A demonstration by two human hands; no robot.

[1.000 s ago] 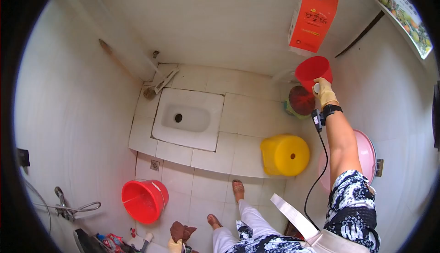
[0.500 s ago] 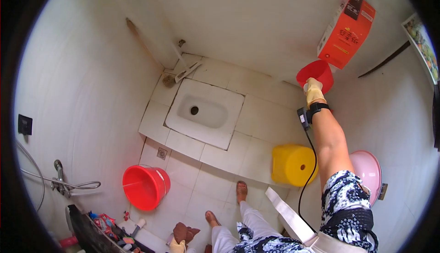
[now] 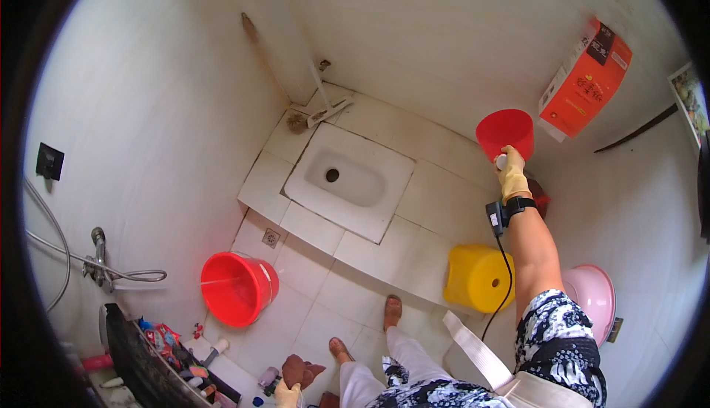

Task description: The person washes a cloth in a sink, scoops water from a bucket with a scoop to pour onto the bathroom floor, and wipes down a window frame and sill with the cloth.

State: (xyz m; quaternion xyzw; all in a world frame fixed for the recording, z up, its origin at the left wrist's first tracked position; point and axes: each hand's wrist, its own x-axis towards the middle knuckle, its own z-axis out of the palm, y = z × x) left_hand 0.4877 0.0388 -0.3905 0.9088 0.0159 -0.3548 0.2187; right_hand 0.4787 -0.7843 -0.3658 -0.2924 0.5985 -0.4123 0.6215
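Steadiness of wrist would best hold the red scoop (image 3: 505, 131) level, its handle gripped by the gloved right hand (image 3: 511, 174) and its bowl just beyond the knuckles, while the left hand (image 3: 287, 394), well apart, clutches a brown cloth (image 3: 299, 372) at its fingertips.

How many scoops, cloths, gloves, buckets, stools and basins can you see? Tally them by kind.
Scoop: 1
Brown cloth: 1
Gloves, on the right hand and left hand: 2
Bucket: 1
Stool: 1
Basin: 1
Total: 7
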